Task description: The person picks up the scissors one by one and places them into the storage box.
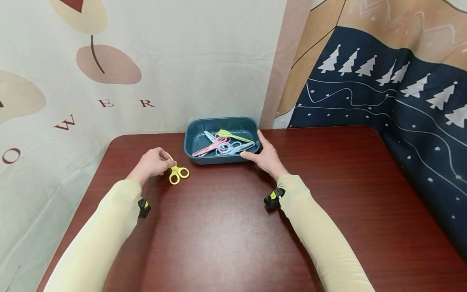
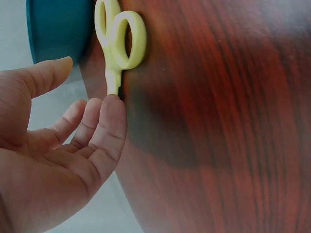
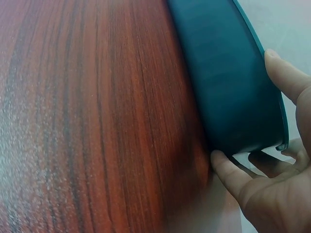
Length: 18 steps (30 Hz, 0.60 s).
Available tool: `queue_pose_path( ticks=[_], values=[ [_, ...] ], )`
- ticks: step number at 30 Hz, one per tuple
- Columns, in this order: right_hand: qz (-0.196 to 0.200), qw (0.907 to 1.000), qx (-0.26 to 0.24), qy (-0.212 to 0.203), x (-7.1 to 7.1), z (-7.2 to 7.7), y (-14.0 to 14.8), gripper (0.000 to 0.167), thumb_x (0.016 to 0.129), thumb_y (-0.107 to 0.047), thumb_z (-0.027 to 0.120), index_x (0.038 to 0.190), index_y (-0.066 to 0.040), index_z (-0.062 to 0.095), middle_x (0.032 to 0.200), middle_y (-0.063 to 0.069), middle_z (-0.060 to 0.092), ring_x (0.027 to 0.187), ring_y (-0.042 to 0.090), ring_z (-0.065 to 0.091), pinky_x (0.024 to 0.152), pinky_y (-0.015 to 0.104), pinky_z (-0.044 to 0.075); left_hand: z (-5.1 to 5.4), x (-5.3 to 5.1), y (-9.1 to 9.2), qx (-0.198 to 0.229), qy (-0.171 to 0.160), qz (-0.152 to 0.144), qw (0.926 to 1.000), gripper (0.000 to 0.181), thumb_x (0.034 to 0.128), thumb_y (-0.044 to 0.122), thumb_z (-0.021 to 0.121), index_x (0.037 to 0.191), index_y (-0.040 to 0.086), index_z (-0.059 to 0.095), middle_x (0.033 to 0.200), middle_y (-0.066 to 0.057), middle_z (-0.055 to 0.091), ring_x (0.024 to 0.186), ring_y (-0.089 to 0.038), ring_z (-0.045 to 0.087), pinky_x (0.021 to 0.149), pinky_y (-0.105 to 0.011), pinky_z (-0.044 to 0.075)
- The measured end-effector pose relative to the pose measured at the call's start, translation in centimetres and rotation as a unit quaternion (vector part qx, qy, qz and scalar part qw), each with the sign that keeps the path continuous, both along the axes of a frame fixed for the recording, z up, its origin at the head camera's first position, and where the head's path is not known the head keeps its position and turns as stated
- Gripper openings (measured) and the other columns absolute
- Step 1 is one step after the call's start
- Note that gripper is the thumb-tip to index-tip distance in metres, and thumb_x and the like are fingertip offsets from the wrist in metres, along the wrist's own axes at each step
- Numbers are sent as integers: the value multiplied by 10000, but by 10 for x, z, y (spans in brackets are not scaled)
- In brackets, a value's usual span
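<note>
Yellow scissors (image 1: 178, 173) lie by the left hand (image 1: 153, 163), handles toward the table's middle. Their blade end is partly hidden by its fingertips. In the left wrist view the thumb stands apart from the loosely bent fingers (image 2: 109, 124), and one fingertip overlaps the blade end. A dark teal plastic box (image 1: 222, 159) holds several scissors: pink scissors (image 1: 211, 147), light blue scissors (image 1: 233, 148) and green scissors (image 1: 233, 135). At its right end the right hand (image 1: 268, 157) grips the corner. In the right wrist view the thumb lies on the rim, with other fingers against the end wall.
The reddish-brown table (image 1: 219, 227) has rounded back corners. A pale printed cloth (image 1: 204, 61) hangs behind the box. Dark blue cloth with white trees (image 1: 350, 97) hangs along the right side. Each wrist carries a small black camera.
</note>
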State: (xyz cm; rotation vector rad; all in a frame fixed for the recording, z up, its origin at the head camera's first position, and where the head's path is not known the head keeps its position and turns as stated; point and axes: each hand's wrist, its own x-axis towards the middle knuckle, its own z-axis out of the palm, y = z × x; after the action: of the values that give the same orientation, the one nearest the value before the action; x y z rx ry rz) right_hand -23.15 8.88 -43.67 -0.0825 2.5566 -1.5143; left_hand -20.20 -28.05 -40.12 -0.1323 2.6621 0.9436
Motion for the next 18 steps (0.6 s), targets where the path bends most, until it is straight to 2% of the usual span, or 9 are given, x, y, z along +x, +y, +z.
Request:
queue_pose_path(
  ticks=[7,18],
  values=[
    [13,10000,-4,18,1,1,0,1042,901,-387,811,1678,-215,139,1719,75,205,1564,288,212,1250,507,244,-6,3,-1,-371,-41,34,9993,412,937,316,742,1029,-18,521,908,-154,587,686,-187,595,619,-274,503],
    [7,10000,15,-70,1,2,0,1048,896,-411,812,1678,-235,136,1721,65,198,1564,281,213,1247,511,252,-7,8,7,-750,-225,-45,9969,611,849,482,822,1034,-20,529,892,-148,579,755,-238,566,606,-287,481]
  ],
)
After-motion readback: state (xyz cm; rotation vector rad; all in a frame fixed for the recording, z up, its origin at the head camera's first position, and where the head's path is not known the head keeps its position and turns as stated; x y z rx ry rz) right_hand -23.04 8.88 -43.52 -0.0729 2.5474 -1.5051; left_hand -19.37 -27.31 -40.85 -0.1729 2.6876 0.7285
